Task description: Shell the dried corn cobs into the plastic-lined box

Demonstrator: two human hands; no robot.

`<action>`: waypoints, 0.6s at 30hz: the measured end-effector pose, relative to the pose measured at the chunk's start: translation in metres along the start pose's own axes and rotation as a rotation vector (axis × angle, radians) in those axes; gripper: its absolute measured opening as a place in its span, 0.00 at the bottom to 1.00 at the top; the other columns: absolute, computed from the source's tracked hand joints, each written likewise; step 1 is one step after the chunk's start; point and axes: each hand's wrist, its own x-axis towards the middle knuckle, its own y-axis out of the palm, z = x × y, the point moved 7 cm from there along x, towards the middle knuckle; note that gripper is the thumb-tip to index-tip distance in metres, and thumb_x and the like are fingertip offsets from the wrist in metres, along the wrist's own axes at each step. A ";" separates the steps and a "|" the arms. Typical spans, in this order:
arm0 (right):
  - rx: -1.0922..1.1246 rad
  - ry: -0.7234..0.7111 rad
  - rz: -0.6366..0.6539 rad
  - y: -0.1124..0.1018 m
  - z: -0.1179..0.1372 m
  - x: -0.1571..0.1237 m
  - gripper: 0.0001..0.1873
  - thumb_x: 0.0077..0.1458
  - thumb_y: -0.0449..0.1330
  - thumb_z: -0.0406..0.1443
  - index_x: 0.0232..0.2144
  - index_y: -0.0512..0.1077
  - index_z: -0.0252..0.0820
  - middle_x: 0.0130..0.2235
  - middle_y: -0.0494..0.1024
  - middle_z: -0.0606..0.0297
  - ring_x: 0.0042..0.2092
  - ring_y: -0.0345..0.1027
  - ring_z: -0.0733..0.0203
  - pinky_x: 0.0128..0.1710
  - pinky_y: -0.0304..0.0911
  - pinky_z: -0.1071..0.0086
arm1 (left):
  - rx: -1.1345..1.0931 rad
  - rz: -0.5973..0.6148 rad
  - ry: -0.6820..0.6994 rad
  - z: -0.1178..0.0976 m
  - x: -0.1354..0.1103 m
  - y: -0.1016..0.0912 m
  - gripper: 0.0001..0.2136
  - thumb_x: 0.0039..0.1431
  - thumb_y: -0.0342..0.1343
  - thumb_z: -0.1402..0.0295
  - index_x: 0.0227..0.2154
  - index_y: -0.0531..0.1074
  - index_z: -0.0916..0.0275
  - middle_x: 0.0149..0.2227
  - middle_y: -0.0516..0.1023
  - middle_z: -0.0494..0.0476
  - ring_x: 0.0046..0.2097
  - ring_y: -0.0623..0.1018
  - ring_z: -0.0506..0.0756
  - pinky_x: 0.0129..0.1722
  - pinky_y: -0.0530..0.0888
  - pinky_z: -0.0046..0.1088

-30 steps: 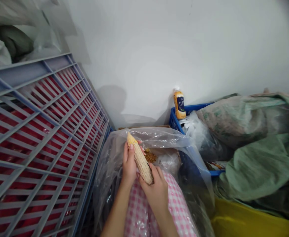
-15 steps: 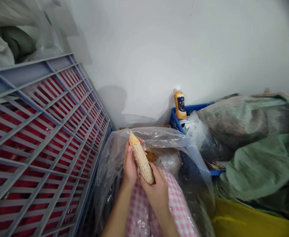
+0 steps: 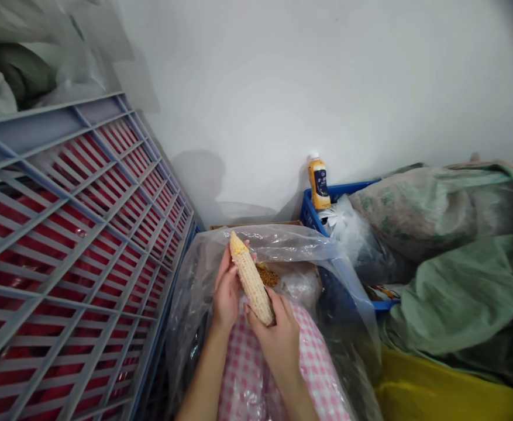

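Note:
A corn cob (image 3: 251,280), mostly stripped pale with some yellow kernels near its tip, slants between my two hands. My right hand (image 3: 279,330) grips its lower, thick end between thumb and fingers. Around the upper part, my left hand (image 3: 229,292) holds the cob from the left side, its fingers partly hidden behind it. Just behind the cob, a small heap of golden kernels (image 3: 268,276) lies in a clear plastic bag (image 3: 195,266). Below my hands spreads a pink-and-white checked cloth (image 3: 322,368) with a shiny surface.
A grey-purple slatted crate (image 3: 85,234) with red contents rises on the left. To the right, a blue crate (image 3: 311,217) holds plastic bags and a woven sack (image 3: 414,210); a yellow bottle (image 3: 319,182) stands at its corner. A yellow surface (image 3: 440,389) lies at lower right.
My left hand has shifted slightly left and down along the cob, with its fingers changing position near the tip. The right hand keeps its hold; the view has shifted a little.

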 end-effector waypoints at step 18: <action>-0.063 -0.019 0.201 0.013 0.003 -0.001 0.22 0.46 0.58 0.34 0.46 0.66 0.38 0.42 0.74 0.56 0.40 0.71 0.53 0.36 0.67 0.65 | 0.061 -0.348 -0.032 -0.004 0.000 -0.011 0.20 0.48 0.54 0.50 0.32 0.69 0.65 0.25 0.74 0.53 0.23 0.74 0.49 0.23 0.69 0.23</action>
